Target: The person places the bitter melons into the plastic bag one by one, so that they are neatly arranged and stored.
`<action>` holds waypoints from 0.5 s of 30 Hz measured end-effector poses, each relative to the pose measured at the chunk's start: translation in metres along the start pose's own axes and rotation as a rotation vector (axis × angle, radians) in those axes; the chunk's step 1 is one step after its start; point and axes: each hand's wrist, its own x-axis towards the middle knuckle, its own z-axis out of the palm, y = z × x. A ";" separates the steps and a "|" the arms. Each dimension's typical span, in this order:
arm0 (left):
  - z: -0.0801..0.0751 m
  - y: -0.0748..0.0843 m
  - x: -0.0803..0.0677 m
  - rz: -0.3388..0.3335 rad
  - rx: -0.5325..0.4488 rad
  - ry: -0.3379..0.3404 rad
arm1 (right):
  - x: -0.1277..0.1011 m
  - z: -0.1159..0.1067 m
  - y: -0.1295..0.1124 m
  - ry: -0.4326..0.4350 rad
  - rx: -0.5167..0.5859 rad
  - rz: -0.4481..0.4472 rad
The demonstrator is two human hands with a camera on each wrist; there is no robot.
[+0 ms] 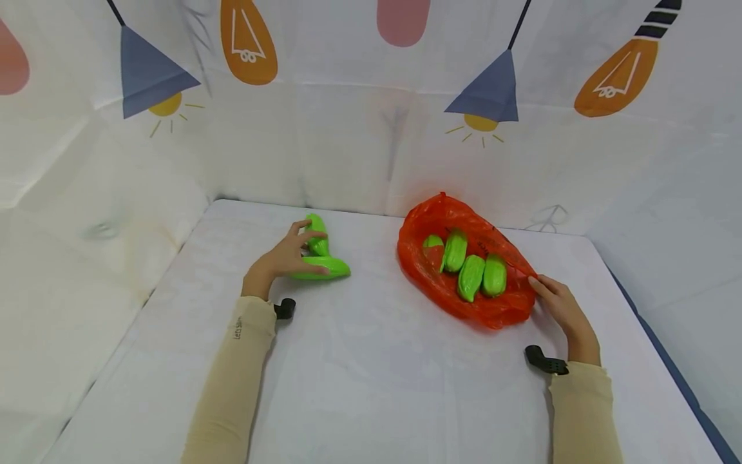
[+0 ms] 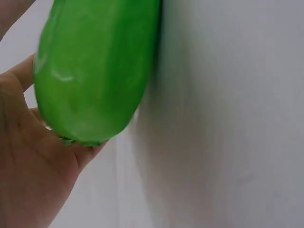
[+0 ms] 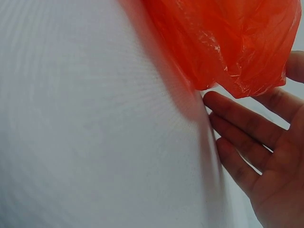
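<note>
Two shiny green, ridged, gourd-like pieces lie against each other at the left of the table: a far one (image 1: 317, 245) and a near one (image 1: 333, 265). My left hand (image 1: 286, 254) spreads over them, fingers by the far piece and thumb over the near one. In the left wrist view a green piece (image 2: 95, 71) hides part of the fingers. A red plastic bag (image 1: 423, 277) lies with its mouth gaping, several similar green pieces (image 1: 471, 277) inside. At its right edge my right hand (image 1: 562, 312) pinches the rim; the other fingers (image 3: 242, 118) are extended below.
A white-covered table (image 1: 371, 386) stretches toward me. White sheets (image 1: 348, 148) with printed lamps and bulbs hang behind it and at both sides. Black wrist cameras (image 1: 285, 309) sit on both forearms.
</note>
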 end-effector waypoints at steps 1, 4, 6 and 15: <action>0.004 0.006 0.002 0.004 0.012 -0.016 | 0.000 0.000 0.000 -0.002 0.001 0.002; 0.015 0.023 0.006 0.016 0.056 -0.049 | 0.001 0.000 0.001 -0.010 -0.002 0.016; 0.022 0.032 0.008 0.018 0.104 -0.054 | 0.001 0.000 0.001 -0.016 -0.004 0.026; 0.049 0.056 0.018 0.042 0.279 -0.081 | 0.003 -0.001 0.003 -0.017 -0.008 0.038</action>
